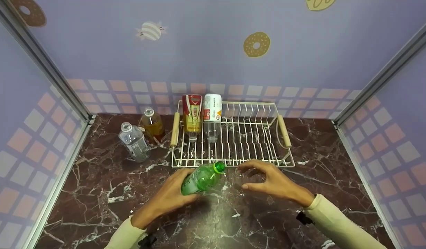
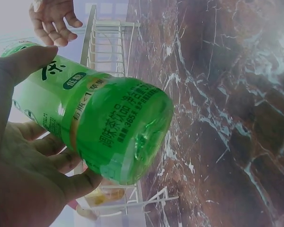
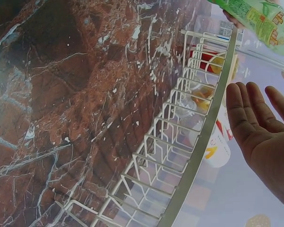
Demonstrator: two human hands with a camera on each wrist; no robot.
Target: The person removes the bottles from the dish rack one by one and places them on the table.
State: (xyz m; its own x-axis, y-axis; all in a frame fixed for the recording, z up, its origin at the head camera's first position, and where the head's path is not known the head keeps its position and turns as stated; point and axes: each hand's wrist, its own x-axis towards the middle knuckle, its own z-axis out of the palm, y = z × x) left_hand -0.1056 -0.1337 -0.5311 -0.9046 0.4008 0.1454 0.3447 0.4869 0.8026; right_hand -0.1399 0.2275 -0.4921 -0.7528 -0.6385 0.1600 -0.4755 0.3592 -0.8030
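In the head view my left hand (image 1: 178, 192) grips a green plastic bottle (image 1: 200, 180), tilted with its green cap toward the upper right. The left wrist view shows thumb and fingers around the labelled bottle (image 2: 109, 118), its base facing the camera. My right hand (image 1: 273, 181) hovers right of the cap, fingers bent loosely and holding nothing; in the right wrist view this hand (image 3: 270, 127) has its fingers extended. Behind both hands stands a white wire rack (image 1: 247, 138). Two bottles lie cap-down in its left part: one red and yellow (image 1: 193, 112), one white-labelled (image 1: 213, 107).
Left of the rack stand a clear bottle (image 1: 135, 143) and a bottle of amber liquid (image 1: 153, 126), both uncapped as far as I see. The rack has wooden handles (image 1: 284, 131) at its ends. Patterned walls (image 1: 213, 52) enclose the dark marbled tabletop (image 1: 95, 207).
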